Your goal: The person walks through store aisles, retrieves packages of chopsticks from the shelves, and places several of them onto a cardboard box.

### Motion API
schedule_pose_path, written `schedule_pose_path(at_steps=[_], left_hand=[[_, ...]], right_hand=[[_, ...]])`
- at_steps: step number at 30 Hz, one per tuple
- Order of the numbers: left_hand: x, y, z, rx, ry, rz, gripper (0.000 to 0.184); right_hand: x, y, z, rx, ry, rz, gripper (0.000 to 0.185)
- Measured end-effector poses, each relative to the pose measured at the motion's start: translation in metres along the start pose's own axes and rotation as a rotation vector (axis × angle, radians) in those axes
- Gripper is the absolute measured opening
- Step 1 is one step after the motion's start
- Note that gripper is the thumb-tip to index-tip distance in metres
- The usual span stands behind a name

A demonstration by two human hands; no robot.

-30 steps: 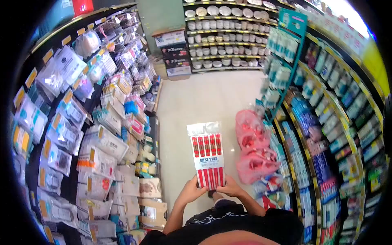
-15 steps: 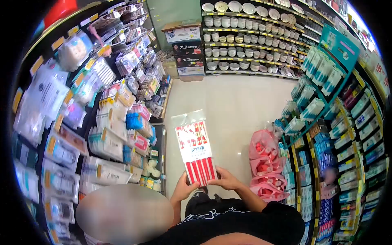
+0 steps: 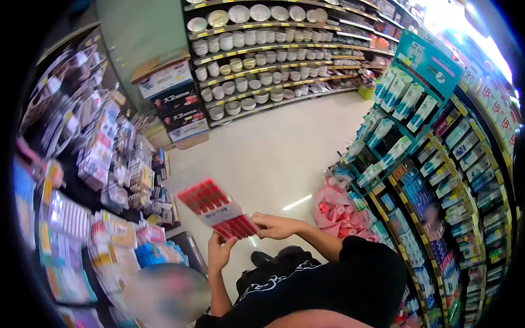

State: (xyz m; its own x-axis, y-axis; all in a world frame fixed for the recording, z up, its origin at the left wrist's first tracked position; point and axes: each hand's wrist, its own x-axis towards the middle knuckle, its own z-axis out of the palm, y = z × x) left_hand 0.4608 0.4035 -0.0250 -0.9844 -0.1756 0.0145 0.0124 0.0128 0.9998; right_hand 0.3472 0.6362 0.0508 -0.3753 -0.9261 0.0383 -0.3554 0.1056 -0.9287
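Note:
A flat pack of red chopsticks (image 3: 219,209) with a white printed band is tilted toward the upper left in front of my body. My left hand (image 3: 221,249) grips its lower edge, thumb on the front face. At the lower right corner, my right hand (image 3: 275,226) pinches the same pack. The clear top of the wrapper is hard to make out against the floor.
Hanging packets (image 3: 117,229) line the left shelf. Stacked boxes (image 3: 178,104) stand beside shelves of bowls and plates (image 3: 240,85). A teal rack (image 3: 432,65), pink bags (image 3: 342,210) and packed shelves (image 3: 465,180) are on the right.
The pack has moved left and tilted further, with both hands still on it. The view has turned right, bringing more of the bowl shelves and teal rack into sight.

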Motion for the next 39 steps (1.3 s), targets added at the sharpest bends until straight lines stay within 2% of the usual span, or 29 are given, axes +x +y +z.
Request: schedule_pose_path(at_steps=[3, 4, 7, 11, 16, 19, 20, 24, 27, 31, 35, 39], left_hand=[[0.079, 0.037, -0.021, -0.092, -0.202, -0.045, 0.035], [0.099, 0.041, -0.030, -0.102, -0.258, -0.079, 0.036], [0.153, 0.024, -0.044, -0.151, -0.284, -0.106, 0.037], [0.214, 0.015, -0.065, -0.199, -0.271, -0.224, 0.040], [0.316, -0.013, -0.122, -0.203, -0.214, -0.256, 0.046], [0.384, -0.013, -0.165, -0.220, -0.138, -0.227, 0.045], [0.408, -0.007, -0.182, -0.125, -0.133, -0.245, 0.046], [0.498, 0.018, -0.227, -0.067, -0.108, -0.145, 0.043], [0.550, 0.049, -0.232, -0.230, 0.020, -0.060, 0.044], [0.616, 0.014, -0.254, -0.337, 0.095, -0.023, 0.041], [0.686, -0.007, -0.286, -0.408, -0.007, -0.077, 0.039], [0.764, -0.011, -0.337, -0.413, -0.096, -0.065, 0.039]], right_hand=[[0.039, 0.030, -0.021, 0.397, 0.074, 0.184, 0.038], [0.055, 0.038, -0.027, 0.420, 0.147, 0.159, 0.037], [0.101, 0.055, -0.050, 0.470, 0.255, 0.267, 0.040], [0.167, 0.082, -0.095, 0.419, 0.292, 0.296, 0.035], [0.284, 0.146, -0.156, 0.474, 0.124, 0.392, 0.030], [0.372, 0.178, -0.186, 0.230, 0.299, 0.008, 0.036], [0.395, 0.141, -0.221, 0.293, 0.117, 0.198, 0.042], [0.491, 0.153, -0.271, 0.230, 0.180, 0.122, 0.045], [0.544, 0.156, -0.301, 0.339, 0.218, 0.173, 0.049], [0.602, 0.171, -0.334, 0.278, 0.271, 0.105, 0.052], [0.658, 0.208, -0.365, 0.295, 0.194, 0.288, 0.045], [0.734, 0.230, -0.389, 0.305, 0.233, 0.351, 0.043]])
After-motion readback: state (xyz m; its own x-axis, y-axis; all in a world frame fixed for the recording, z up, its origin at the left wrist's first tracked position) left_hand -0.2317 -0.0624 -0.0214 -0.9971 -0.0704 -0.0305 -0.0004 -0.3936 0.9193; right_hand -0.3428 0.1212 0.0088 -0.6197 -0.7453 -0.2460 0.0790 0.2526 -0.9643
